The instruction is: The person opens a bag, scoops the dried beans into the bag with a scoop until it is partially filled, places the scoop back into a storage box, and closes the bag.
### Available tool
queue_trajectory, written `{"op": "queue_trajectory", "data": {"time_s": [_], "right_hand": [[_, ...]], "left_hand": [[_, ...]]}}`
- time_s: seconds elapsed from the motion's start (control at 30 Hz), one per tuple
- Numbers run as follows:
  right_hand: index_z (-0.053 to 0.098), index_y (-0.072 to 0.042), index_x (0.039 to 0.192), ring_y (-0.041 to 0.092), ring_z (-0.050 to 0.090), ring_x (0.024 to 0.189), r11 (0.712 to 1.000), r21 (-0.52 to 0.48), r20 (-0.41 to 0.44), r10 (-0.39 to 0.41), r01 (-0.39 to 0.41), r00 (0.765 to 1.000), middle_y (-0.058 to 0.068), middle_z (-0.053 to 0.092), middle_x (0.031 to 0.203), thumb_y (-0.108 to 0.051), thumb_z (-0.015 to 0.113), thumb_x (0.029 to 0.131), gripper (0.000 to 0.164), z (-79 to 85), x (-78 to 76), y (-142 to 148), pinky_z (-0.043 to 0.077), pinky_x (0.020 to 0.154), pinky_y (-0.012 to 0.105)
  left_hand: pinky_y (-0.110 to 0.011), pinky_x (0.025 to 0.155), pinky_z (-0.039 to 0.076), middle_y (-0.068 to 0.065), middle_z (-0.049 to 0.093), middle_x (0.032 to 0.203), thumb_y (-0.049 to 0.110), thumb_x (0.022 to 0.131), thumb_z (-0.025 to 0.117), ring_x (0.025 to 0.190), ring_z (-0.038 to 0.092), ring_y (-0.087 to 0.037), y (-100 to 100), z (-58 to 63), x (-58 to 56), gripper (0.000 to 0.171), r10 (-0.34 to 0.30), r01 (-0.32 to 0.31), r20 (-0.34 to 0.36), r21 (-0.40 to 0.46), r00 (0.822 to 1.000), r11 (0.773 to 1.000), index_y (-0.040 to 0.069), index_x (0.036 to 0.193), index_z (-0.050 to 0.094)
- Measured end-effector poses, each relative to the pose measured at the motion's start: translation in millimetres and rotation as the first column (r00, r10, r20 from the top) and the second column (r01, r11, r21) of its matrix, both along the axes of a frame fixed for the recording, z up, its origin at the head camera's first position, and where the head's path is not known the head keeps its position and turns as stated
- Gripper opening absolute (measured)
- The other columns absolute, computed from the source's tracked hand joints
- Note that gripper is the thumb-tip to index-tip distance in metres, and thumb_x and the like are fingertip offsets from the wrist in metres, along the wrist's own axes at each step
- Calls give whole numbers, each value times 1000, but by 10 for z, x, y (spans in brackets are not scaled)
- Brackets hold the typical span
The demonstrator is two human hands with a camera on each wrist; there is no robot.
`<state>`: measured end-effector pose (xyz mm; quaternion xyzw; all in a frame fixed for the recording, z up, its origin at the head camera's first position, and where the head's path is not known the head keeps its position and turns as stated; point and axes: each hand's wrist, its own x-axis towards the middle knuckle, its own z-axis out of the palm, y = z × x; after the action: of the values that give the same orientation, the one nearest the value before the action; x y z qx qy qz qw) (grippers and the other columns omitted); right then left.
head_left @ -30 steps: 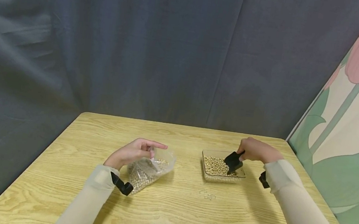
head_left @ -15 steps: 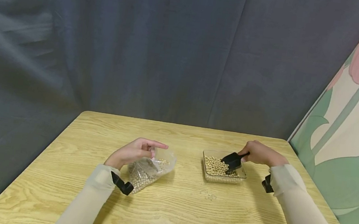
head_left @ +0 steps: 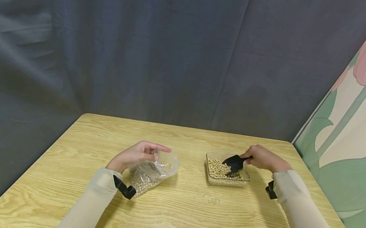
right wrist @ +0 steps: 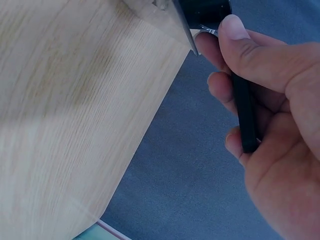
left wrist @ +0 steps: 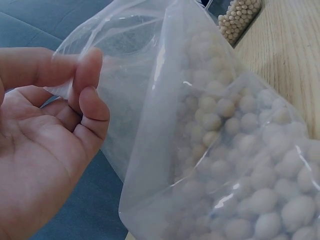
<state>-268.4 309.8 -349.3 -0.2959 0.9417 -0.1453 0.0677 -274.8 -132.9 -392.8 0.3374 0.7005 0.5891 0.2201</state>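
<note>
Right hand (head_left: 264,158) grips scoop (head_left: 234,164) (plain black), left hand (head_left: 135,156) pinches bag (head_left: 152,174)

scoop (head_left: 235,164): black | beans (head_left: 216,168): pale yellow | table (head_left: 184,219): yellow wood-grain | curtain (head_left: 163,51): dark blue

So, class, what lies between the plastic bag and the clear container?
In the head view, only bare wood-grain tabletop shows between the bag and the container.

Bag (head_left: 151,168) on table (head_left: 191,222), left; container (head_left: 217,156) on table, right of bag, well apart; beans (head_left: 216,169) in both; left hand (head_left: 135,155) at bag mouth, pinching edge; scoop (head_left: 235,165) in container, blade among beans, handle in right hand (head_left: 262,157) at right rim; curtain (head_left: 163,51) behind table's far edge; wall (head_left: 360,138) along table's right side
</note>
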Motion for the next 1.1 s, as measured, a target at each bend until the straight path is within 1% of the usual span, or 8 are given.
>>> {"op": "queue_trajectory", "data": {"time_s": [0.3,0.53,0.67,0.77,0.83,0.9,1.0,1.1], "right_hand": [[68,10,109,23,70,79,1000,-21,24,-8,9,1000,28,67,106,2,66,85,25,-30,-7,-28,46,62,22],[69,8,109,32,69,90,999,-8,48,-39,40,998,26,68,107,-4,68,85,27,-32,-19,-76,56,72,33],[69,8,109,29,70,87,999,-15,55,-51,52,997,27,68,107,-2,68,84,27,-43,-17,-89,52,66,27],[69,8,109,24,70,79,998,-26,55,-52,54,997,27,67,107,0,68,84,26,-63,-12,-89,46,63,22],[68,8,110,17,64,66,998,-37,54,-49,51,997,28,66,109,3,66,84,26,-74,-8,-92,42,61,21],[68,8,110,11,58,60,999,-39,34,-33,35,999,28,66,110,5,65,84,26,-86,-11,-91,41,60,22],[68,9,110,2,45,54,999,-40,4,-3,3,1000,30,65,111,8,63,85,25,-94,-15,-92,40,61,23],[68,9,109,-1,36,52,999,-40,-18,23,-24,1000,30,64,112,8,62,85,25,-85,-16,-103,41,63,23]], "left_hand": [[-30,57,31,4,47,66,11,93,61,59,32,-17,0,-7,-3,44,-17,17,-3,19,1000,1000,-4,134,53],[-33,58,30,2,46,66,14,94,61,59,29,-21,2,-21,-20,46,-31,31,-5,24,999,999,-4,135,52],[-33,58,29,6,46,66,16,94,61,60,26,-26,3,-24,-24,47,-35,35,-8,25,999,999,-3,136,52],[-34,59,29,5,46,65,16,94,61,61,25,-29,5,-21,-19,47,-32,32,1,22,999,999,-3,135,52],[-35,59,28,3,45,65,15,94,61,61,25,-30,8,-22,-19,46,-32,32,7,24,999,999,-4,135,52],[-35,59,28,2,45,64,14,94,60,61,24,-30,10,-20,-18,46,-34,34,6,27,999,999,-5,135,51],[-34,58,28,3,45,64,13,94,60,59,25,-27,12,-21,-18,46,-34,34,4,29,999,999,-5,135,51],[-32,58,30,6,45,65,13,94,60,59,26,-25,12,-15,-11,45,-28,27,3,24,1000,999,-4,135,52]]}}
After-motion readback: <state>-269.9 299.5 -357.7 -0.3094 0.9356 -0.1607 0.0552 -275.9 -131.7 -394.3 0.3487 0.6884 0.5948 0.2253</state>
